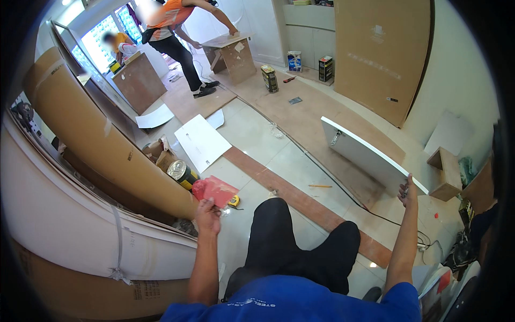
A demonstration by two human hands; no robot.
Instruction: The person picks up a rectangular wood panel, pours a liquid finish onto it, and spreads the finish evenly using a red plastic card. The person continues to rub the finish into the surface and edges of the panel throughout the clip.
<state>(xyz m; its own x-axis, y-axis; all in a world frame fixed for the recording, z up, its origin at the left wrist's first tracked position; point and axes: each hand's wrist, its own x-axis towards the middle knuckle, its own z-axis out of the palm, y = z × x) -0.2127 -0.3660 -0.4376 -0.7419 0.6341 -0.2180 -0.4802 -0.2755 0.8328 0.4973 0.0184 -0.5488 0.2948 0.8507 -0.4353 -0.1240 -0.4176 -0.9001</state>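
My left hand (207,216) is closed on a flat red piece (221,192) with pale smears, perhaps a plastic spreader; a rounded red part sits at its left end. My right hand (409,193) grips the near right corner of a white cabinet door (370,155). That door leans tilted, its far end away from me, with a metal hinge (336,138) on its face. Close to my left hand, a round tin (182,174) stands on the floor. Beyond the red piece lies a yellow tape measure (234,201).
Large rolled brown sheeting (102,129) fills the left side. White boards (203,143), a wooden strip (300,198), a pencil (320,186) and a dark cable (314,161) lie on the floor. Tins (270,79) stand farther off. One person bends over a box (230,53); another is behind.
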